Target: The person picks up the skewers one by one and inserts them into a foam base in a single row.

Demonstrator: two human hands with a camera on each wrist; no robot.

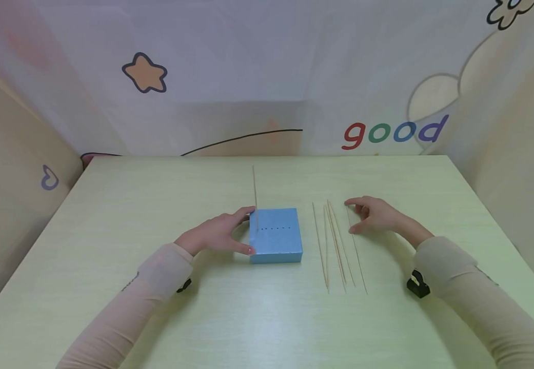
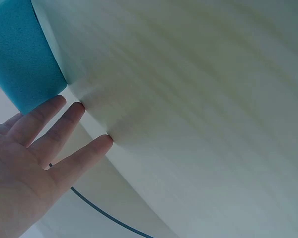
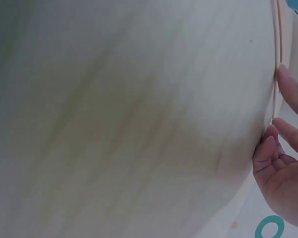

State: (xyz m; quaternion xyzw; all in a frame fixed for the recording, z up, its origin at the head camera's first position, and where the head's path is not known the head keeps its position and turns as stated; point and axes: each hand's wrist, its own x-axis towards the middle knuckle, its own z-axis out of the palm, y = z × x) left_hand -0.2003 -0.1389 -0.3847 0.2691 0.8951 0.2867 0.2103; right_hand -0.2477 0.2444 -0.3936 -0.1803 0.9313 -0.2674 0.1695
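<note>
A blue foam block [image 1: 276,243] lies on the table with a row of small holes across its top. One thin wooden stick [image 1: 255,189] stands upright at the left end of that row. My left hand [image 1: 216,233] rests against the block's left side, thumb at the front corner and index finger at the back; in the left wrist view, its other straight fingers [image 2: 82,157] reach down to the tabletop. Right of the loose sticks, my right hand [image 1: 376,214] touches the outermost stick [image 1: 359,261] with index finger near the far end and thumb lower down, spread apart.
Several more thin sticks [image 1: 335,248] lie lengthwise between the block and my right hand. The pale table [image 1: 156,179] ends at a printed cloth backdrop [image 1: 248,61]. Black wrist mounts [image 1: 417,284] show under both sleeves.
</note>
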